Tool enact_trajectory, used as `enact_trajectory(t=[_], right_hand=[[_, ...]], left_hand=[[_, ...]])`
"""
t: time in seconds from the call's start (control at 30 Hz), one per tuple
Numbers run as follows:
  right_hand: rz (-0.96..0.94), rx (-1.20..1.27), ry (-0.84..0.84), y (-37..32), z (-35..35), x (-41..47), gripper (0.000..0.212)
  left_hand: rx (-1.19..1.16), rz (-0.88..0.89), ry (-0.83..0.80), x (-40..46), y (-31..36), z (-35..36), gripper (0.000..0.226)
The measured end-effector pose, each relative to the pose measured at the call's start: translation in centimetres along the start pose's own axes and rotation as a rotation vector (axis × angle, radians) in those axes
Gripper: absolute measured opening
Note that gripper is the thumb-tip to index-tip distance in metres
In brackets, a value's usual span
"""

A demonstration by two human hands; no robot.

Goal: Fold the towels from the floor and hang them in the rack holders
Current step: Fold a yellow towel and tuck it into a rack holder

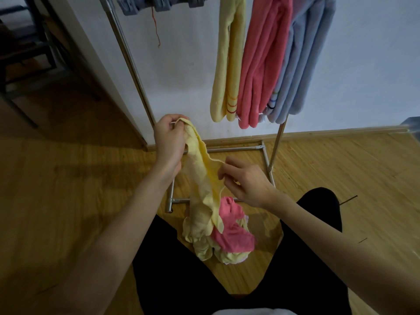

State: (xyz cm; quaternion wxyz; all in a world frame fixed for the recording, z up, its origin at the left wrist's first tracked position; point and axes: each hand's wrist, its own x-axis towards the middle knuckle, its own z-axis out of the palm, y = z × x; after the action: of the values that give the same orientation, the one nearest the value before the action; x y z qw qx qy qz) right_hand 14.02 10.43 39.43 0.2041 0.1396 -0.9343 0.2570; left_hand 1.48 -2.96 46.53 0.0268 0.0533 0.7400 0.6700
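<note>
1. Above the wooden plank floor [68, 178], a crumpled pale yellow terry towel [204, 178] is held up lengthwise between two bare hands.
2. Its top corner is pinched in the closed fingers of the left hand [169, 138], which is raised in front of the white wall [181, 64].
3. Lower and nearer, an edge of the same towel is gripped between thumb and fingertips of the right hand [246, 180] — the remaining fingers are loosely curled.
4. The towel's lower end is draped onto a heap on the floor, between the person's black-trousered legs [318, 223].
5. In that heap a crumpled pink towel [231, 230] is seen, lying over more pale yellow cloth [204, 246].
6. Behind the hands, a silver metal tube rack [134, 71] is stood against the wall, its base frame resting on the floor.
7. On the rack's right part, three folded towels are hung side by side — a folded yellow striped towel [227, 64], a folded pink towel [263, 64] and a folded light blue towel [306, 64], each touching the next.
8. Grey holders [159, 3] are visible along the rack's top, partly cut off by the frame.
</note>
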Motion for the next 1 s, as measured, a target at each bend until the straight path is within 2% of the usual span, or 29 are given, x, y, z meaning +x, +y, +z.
enact_trajectory(t=[0.13,0.4,0.53,0.63,0.77,0.93,1.0], right_hand=[[0.011,0.027,0.004,-0.4,0.2,0.6,0.025],[0.155,0.052,-0.057,-0.7,0.5,1.7,0.050],[0.180,0.079,0.008,-1.1,0.4,2.0,0.052],[0.232,0.003,0.032,-1.1,0.6,2.3,0.057],[0.277,-0.047,0.142,-0.9,1.1,2.4,0.036],[0.248,0.010,0.162,0.1,0.4,1.5,0.022],[0.273,0.061,0.192,1.1,-0.1,0.8,0.008]], left_hand=[[-0.007,0.015,-0.010,-0.2,0.2,0.5,0.022],[-0.053,0.019,-0.109,-1.3,0.8,0.9,0.022],[-0.075,0.017,-0.119,-1.6,0.9,1.1,0.021],[-0.087,0.011,-0.123,-1.9,1.1,1.4,0.019],[-0.091,0.003,-0.121,-2.0,1.4,1.8,0.017],[-0.085,-0.010,-0.075,-1.4,1.9,1.2,0.017],[-0.090,-0.020,-0.063,-0.9,2.0,0.5,0.017]])
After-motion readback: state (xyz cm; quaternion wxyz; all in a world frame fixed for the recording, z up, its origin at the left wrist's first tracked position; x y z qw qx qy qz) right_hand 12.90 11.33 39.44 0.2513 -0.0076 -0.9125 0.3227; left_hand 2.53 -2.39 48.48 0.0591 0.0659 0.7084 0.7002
